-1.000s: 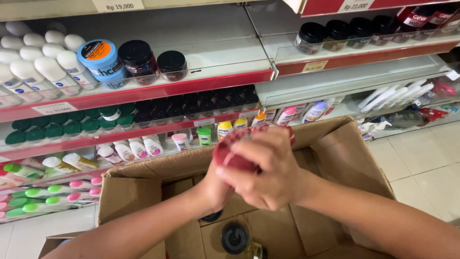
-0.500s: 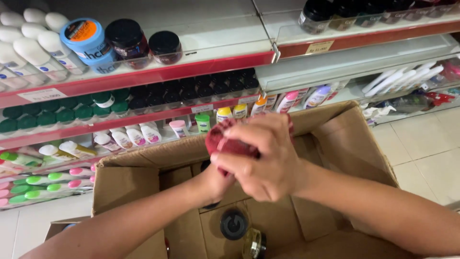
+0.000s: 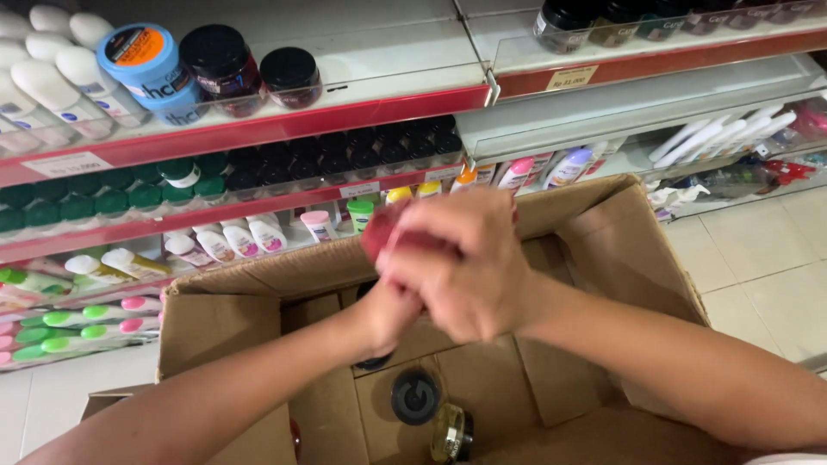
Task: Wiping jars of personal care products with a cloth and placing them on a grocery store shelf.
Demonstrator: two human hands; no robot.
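Red shows between the fingers: both hands are clenched around a small red jar [image 3: 392,234], the right hand [image 3: 469,263] wrapped over the top of it and the left hand [image 3: 392,310] gripping from below, held just above the open cardboard box [image 3: 620,250]. Motion blur hides how the fingertips sit. A firm, even squeeze with the jar kept upright seems best, so nothing slips back into the box. Below the hands, a black-lidded jar [image 3: 415,396] and a clear jar [image 3: 451,432] rest on the box floor. Raised flaps hem the hands on the far side and the right. Beyond the far flap stand the shelves [image 3: 345,116], packed with jars, with a gap beside the dark ones.
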